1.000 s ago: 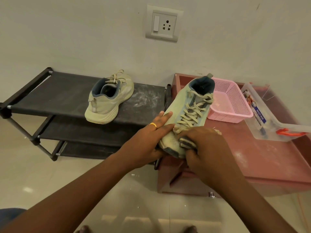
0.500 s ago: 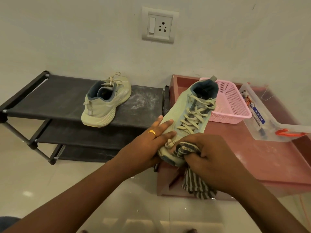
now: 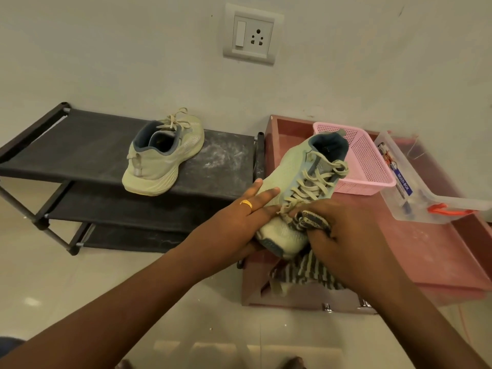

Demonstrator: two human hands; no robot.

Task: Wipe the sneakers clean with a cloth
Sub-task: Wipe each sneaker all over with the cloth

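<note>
- One pale green sneaker [image 3: 290,169] is being held up over the front edge of the red table [image 3: 439,249]. Its toe is being pointed toward the person and its heel is being tipped up toward the pink basket [image 3: 368,166].
- The sneaker is being steadied by the left hand [image 3: 239,222]. The fingers are being pressed straight and close together against the shoe's side, and the thumb cannot be seen.
- A gold ring [image 3: 246,203] is being worn on that hand.
- A striped cloth [image 3: 308,221] is being gripped by the right hand [image 3: 343,241], with the fingers curled round it.
- The bunched cloth is being pressed onto the top of the toe, just below the laces [image 3: 311,182]. Its loose end is being left hanging under the hand.
- The other sneaker [image 3: 162,158] is being stored on the top shelf of the black shoe rack [image 3: 80,145]. It is off to the left, well apart from the hands, with its heel toward the person.
- A clear plastic box [image 3: 415,193] with an orange clip is being stored on the table, just beside the basket.
- A switch and socket [image 3: 251,34] are being carried on the wall above.
</note>
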